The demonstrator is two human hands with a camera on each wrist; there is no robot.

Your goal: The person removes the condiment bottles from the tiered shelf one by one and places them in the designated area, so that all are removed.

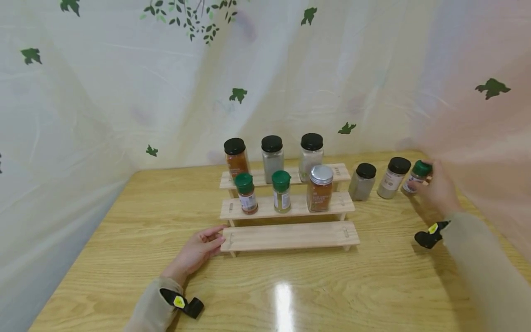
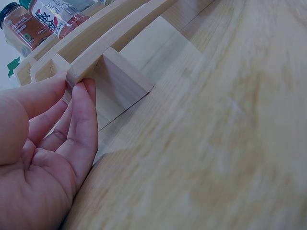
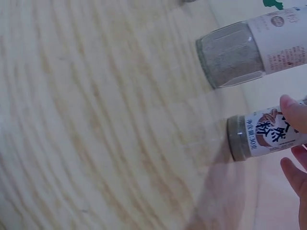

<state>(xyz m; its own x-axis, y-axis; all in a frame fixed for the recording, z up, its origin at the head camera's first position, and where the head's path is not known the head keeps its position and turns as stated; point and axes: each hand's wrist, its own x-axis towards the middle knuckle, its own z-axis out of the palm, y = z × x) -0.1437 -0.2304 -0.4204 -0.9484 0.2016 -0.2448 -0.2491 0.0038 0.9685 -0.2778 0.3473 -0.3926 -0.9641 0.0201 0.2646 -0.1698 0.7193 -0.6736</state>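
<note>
My left hand (image 1: 200,251) pinches the left end of the lowest step of a three-step wooden rack (image 1: 290,236), thumb on top and fingertips beneath in the left wrist view. At the far right, my right hand (image 1: 439,190) grips a small green-capped spice jar (image 1: 418,175). In the right wrist view the thumb lies on the label of this spice jar (image 3: 264,134), other fingers on its opposite side. Beside it stands a black-capped jar (image 1: 393,179) with a pale label, then another black-capped jar (image 1: 362,183) of grey powder close to the rack.
Three black-capped jars, one an orange-filled jar (image 1: 236,159), stand on the top step. The middle step bears two green-capped jars, including a left one (image 1: 247,196), and a silver-capped jar (image 1: 320,189). Behind the wooden table (image 1: 157,198) hangs a leaf-patterned curtain (image 1: 274,83).
</note>
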